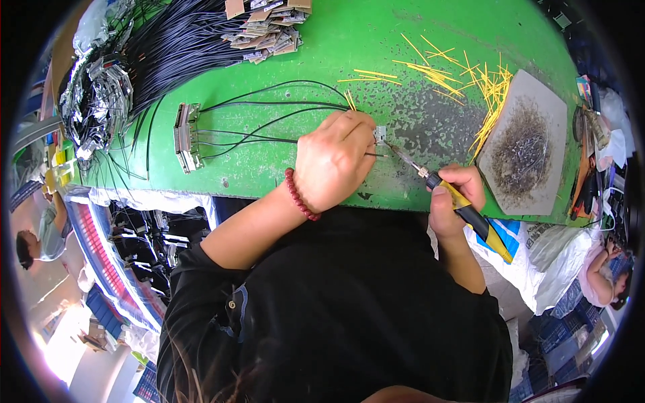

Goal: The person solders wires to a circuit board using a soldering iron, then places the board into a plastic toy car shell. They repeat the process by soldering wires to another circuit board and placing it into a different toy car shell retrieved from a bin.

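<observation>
My left hand (336,160) is closed in a pinch on several thin black wires (269,105). They run left to a stack of flat metal-edged boards (187,139) on the green table. Short yellow tubes (350,100) stick up by my knuckles. Just beyond my fingertips shows a small silvery-white piece (380,132); whether my fingers touch it is hidden. My right hand (457,196) grips a yellow and black soldering iron (496,243). The iron's tip points up-left and lies at or very near the small piece.
Loose yellow tubes (494,94) lie scattered at the right of the green table (322,40), beside a stained grey plate (500,181). Bundled black cables (178,50), with boards (269,30) at their ends, fill the far left. Tools (588,168) sit along the right edge.
</observation>
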`<state>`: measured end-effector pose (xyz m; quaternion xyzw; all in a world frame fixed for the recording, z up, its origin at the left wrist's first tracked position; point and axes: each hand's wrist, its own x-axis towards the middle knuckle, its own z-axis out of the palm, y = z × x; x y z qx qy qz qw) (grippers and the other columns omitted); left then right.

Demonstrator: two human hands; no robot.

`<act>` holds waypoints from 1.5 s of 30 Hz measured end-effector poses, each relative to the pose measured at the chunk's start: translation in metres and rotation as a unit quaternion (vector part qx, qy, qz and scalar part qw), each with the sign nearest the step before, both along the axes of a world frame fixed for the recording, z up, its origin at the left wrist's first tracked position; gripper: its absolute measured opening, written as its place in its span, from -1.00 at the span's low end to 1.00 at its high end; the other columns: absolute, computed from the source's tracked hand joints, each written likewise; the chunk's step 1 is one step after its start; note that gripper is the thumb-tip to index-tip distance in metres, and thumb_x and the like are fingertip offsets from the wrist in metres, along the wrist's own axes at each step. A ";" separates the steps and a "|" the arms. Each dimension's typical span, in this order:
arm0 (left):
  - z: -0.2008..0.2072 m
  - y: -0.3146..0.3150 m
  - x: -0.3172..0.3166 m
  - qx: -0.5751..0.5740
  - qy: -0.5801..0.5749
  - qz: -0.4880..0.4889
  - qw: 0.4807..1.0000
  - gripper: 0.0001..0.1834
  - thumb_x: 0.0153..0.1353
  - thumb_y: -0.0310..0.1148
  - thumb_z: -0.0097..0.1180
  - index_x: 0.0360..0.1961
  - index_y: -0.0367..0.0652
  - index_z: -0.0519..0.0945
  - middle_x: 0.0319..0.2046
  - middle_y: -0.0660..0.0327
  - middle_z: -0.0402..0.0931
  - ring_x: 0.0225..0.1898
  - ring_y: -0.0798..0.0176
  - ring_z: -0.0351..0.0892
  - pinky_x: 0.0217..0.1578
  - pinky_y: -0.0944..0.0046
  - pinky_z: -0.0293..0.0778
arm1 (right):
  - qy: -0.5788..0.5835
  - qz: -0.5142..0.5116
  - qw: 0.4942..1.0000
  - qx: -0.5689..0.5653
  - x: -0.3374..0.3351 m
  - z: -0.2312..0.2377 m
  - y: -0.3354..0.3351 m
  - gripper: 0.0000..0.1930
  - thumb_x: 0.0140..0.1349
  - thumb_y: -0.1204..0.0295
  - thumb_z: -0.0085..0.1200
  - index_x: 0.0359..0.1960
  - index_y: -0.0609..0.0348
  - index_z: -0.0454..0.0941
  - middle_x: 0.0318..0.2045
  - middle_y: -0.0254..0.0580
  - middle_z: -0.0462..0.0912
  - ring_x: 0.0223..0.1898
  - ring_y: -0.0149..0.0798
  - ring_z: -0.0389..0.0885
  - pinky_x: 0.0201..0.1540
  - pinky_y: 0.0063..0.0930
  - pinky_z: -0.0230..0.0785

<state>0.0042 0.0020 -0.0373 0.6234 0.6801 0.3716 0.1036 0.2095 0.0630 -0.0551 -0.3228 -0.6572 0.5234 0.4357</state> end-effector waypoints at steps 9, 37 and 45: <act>0.007 0.002 -0.010 -0.019 -0.057 -0.029 0.998 -0.88 -0.15 -0.60 0.22 -0.53 -0.23 0.54 -0.35 0.17 0.61 -0.33 0.11 0.58 -0.32 0.22 0.51 | 0.013 -0.003 0.999 -0.034 0.001 0.000 0.000 -0.76 0.06 0.38 0.17 -0.36 0.26 0.41 -0.58 -0.35 0.39 -0.57 -0.54 0.25 -0.52 -0.63 0.07; 0.022 0.027 -0.024 -0.175 0.006 -0.088 0.980 -0.89 -0.07 -0.43 0.18 -0.55 -0.23 0.53 -0.50 0.12 0.49 -0.40 -0.02 0.52 -0.39 0.09 0.43 | 0.016 0.013 0.997 -0.076 0.001 -0.001 0.001 -0.77 0.07 0.39 0.18 -0.34 0.23 0.41 -0.51 -0.39 0.39 -0.53 -0.58 0.25 -0.47 -0.66 0.08; 0.024 0.025 -0.023 -0.155 -0.009 -0.099 0.983 -0.90 -0.09 -0.47 0.20 -0.53 -0.22 0.52 -0.47 0.12 0.49 -0.39 0.00 0.52 -0.40 0.11 0.44 | 0.039 -0.013 0.997 -0.067 -0.004 0.002 0.002 -0.71 0.14 0.37 0.18 -0.21 0.26 0.40 -0.46 -0.29 0.48 -0.48 -0.54 0.39 -0.39 -0.65 0.29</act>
